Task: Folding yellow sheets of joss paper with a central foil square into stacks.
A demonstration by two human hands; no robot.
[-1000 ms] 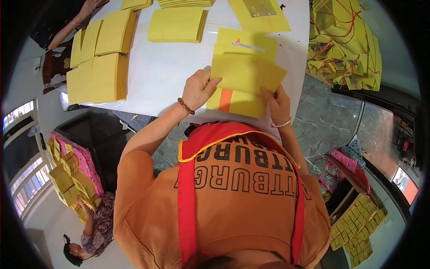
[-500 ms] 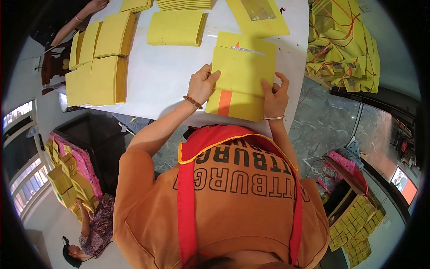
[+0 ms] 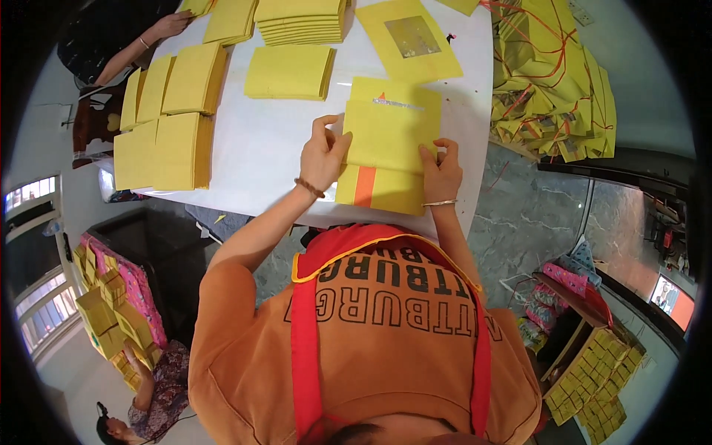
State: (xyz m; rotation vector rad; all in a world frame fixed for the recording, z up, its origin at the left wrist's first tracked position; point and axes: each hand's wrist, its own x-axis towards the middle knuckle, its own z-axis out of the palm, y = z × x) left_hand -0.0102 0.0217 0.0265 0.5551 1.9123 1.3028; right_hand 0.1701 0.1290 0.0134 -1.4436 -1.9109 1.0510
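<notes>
Directly in front of me on the white table lies a folded yellow paper sheet [image 3: 393, 133]. A vertical orange strip [image 3: 364, 187] crosses its near, folded band, and a small silvery line with an orange mark shows near its far end. My left hand [image 3: 323, 157] grips the left edge, thumb at the rim and index finger bent. On the right edge, my right hand [image 3: 443, 174] rests its thumb on top of the paper, its other fingers curled beside it. Fingers under the edges are hidden. Beyond lies a flat yellow sheet with a rectangular grey window [image 3: 371, 22].
Stacks of yellow paper [image 3: 182, 152] stand at the table's left, with another stack [image 3: 289, 72] in the middle. A heap of yellow sheets with red ties [image 3: 552, 81] is at the right. A co-worker's hand [image 3: 172, 24] reaches in at the far left; another person [image 3: 159, 382] works lower left.
The yellow sheet appears slightly lower and further left in view, as does the table's right part. My left thumb has slid off the sheet's top to its edge. The co-worker's hand now touches yellow paper.
</notes>
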